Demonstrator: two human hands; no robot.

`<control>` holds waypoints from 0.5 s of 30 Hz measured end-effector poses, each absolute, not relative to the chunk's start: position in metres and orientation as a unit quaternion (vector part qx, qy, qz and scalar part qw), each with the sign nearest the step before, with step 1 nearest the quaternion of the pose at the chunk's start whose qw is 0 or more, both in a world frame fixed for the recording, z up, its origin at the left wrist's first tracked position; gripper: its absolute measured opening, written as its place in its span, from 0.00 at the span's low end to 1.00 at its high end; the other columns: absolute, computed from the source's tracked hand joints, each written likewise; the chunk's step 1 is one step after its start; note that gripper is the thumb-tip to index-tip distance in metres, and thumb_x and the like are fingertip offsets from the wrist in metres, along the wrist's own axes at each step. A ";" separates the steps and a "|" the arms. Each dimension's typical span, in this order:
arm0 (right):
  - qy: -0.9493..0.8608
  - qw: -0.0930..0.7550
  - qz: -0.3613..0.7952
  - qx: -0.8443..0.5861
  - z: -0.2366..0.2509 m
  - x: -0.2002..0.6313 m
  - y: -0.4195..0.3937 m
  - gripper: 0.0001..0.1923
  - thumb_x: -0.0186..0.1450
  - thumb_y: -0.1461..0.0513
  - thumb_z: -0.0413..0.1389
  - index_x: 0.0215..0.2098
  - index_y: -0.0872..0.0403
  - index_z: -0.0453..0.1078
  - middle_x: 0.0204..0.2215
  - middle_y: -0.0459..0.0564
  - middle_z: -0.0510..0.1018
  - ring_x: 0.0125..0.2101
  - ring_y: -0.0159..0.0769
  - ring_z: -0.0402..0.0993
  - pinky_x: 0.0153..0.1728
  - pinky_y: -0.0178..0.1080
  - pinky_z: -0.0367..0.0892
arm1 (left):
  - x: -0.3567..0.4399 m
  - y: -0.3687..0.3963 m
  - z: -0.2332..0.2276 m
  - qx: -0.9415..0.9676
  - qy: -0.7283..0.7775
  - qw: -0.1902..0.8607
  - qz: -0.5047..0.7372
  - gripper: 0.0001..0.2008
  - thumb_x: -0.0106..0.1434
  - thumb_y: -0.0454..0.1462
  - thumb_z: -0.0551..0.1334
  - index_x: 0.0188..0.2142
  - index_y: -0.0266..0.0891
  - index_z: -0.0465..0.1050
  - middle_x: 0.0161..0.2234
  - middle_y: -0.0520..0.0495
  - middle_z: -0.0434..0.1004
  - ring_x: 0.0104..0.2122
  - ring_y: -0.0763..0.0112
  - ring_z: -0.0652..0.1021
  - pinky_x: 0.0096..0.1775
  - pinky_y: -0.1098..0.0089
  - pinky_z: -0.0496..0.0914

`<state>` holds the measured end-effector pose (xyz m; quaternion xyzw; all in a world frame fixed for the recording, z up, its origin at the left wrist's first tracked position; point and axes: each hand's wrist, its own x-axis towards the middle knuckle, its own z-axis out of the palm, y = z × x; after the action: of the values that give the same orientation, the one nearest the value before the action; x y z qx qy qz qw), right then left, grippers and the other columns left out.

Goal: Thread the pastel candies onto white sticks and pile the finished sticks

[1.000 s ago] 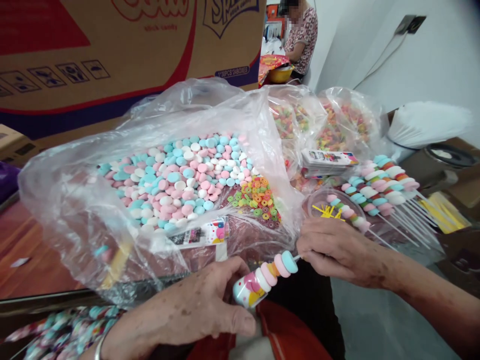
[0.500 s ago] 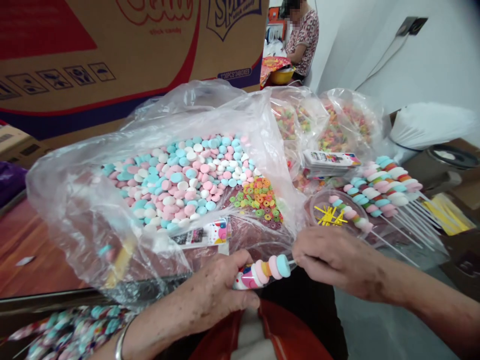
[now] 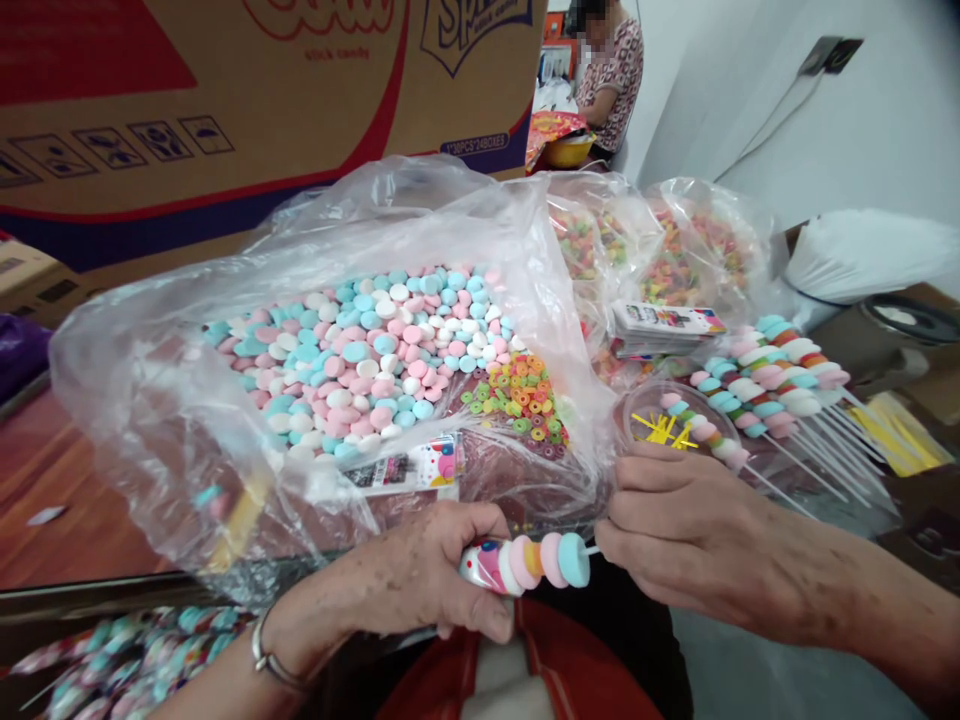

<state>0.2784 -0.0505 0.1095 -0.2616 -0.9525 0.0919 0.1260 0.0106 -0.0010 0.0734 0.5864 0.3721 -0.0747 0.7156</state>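
Both hands, left and right, pinch the candy stick; candy bag on wooden table, white wall behind.

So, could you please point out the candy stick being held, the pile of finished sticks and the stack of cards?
candy stick (image 3: 559, 560), head view, on the pink disc next to the blue end one.
finished sticks (image 3: 772, 375), head view, on the candy heads of the pile.
cards (image 3: 664, 322), head view, on the top card.
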 end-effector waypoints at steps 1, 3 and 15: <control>-0.954 0.128 0.096 -0.254 0.113 0.278 -0.051 0.09 0.70 0.67 0.47 0.34 0.55 0.67 0.29 0.47 0.72 0.29 0.35 0.57 0.33 0.42 0.52 | 0.010 0.000 0.072 0.571 0.370 0.728 -0.084 0.22 0.47 0.43 0.74 0.37 0.40 0.68 0.22 0.60 0.68 0.19 0.78 0.67 0.19 0.79 0.59; -0.955 0.128 0.104 -0.247 0.120 0.275 -0.051 0.13 0.71 0.66 0.44 0.35 0.55 0.68 0.28 0.48 0.72 0.28 0.36 0.58 0.32 0.42 0.53 | 0.010 0.002 0.069 0.553 0.370 0.741 -0.094 0.24 0.46 0.43 0.75 0.38 0.40 0.67 0.23 0.59 0.69 0.19 0.79 0.68 0.19 0.79 0.61; -0.920 0.180 0.021 -0.346 0.130 0.251 -0.063 0.16 0.65 0.71 0.44 0.27 0.53 0.69 0.23 0.50 0.74 0.24 0.39 0.66 0.28 0.44 0.59 | 0.011 0.002 0.075 0.756 0.395 0.522 -0.003 0.17 0.50 0.43 0.73 0.33 0.41 0.69 0.28 0.59 0.73 0.27 0.76 0.68 0.27 0.77 0.59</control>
<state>0.2506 -0.0630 0.1302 -0.3463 -0.9204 0.0211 0.1805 0.0113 0.0017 0.0752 0.7561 0.3949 -0.0030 0.5218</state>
